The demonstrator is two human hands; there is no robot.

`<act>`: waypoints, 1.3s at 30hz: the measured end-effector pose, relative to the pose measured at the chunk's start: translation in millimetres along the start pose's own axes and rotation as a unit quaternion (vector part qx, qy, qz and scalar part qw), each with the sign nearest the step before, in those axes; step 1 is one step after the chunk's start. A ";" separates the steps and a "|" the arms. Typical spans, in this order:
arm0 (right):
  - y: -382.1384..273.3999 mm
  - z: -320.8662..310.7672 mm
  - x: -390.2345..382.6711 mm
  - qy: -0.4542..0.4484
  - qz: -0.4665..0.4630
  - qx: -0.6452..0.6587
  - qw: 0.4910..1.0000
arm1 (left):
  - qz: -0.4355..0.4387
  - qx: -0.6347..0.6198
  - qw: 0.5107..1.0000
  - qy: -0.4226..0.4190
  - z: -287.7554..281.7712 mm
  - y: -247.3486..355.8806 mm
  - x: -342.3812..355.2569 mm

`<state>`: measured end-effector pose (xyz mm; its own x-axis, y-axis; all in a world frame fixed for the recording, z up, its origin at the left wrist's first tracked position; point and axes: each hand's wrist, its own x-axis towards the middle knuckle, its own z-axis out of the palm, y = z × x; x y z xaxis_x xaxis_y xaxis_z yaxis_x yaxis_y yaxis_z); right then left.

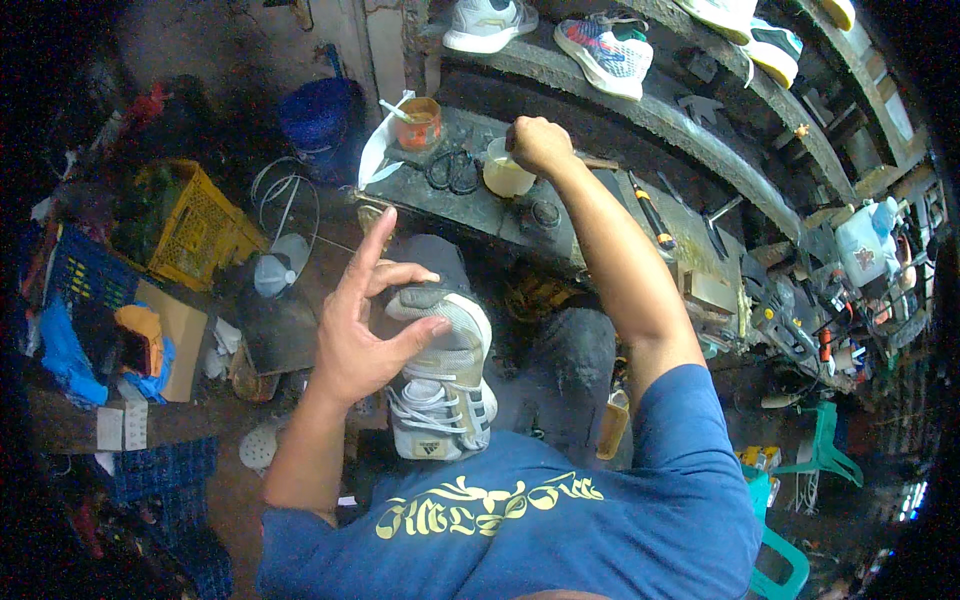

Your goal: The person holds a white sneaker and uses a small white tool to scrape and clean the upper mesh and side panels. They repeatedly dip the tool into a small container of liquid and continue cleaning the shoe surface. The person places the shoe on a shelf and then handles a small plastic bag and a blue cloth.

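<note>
A white and grey laced sneaker [455, 345] rests on my lap, its toe pointing away from me. My left hand [365, 320] is at the toe, with the forefinger stretched up and the thumb and other fingers spread apart around the toe's left edge. Whether the fingertips press on the shoe I cannot tell. Farther off, my right hand [540, 146] is closed at the rim of a translucent tub [507, 175] with pale yellowish contents. Whatever that fist holds is hidden. The tub stands on a dark, worn bench [480, 222].
An orange-red can [418, 128], black-handled scissors [453, 172] and a dark round jar [540, 216] stand or lie near the tub. Rightward are a screwdriver-like tool [652, 212] and a hammer [718, 222]. Shoes, including a multicoloured sneaker [607, 55], line the shelves. A yellow crate [200, 225] stands left.
</note>
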<state>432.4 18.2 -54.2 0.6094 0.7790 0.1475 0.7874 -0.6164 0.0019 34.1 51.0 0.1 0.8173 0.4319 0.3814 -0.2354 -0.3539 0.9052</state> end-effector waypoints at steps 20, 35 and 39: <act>19.8 -19.6 -74.7 0.073 0.045 0.344 0.935 | 0.015 0.007 1.000 0.012 0.8 -0.1 -3.5; -20.2 -71.3 -183.6 0.050 0.034 0.759 0.648 | 0.017 0.024 0.999 0.020 3.9 6.4 -4.5; -59.6 -90.1 -238.1 0.114 -0.002 0.788 0.605 | 0.036 0.058 0.998 0.002 6.6 6.8 -2.0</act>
<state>232.0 -140.9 -0.3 0.7201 0.6335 0.2830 0.0079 0.4003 -0.9163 34.3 42.2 4.2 0.7976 0.4055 0.4465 -0.2311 -0.4783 0.8472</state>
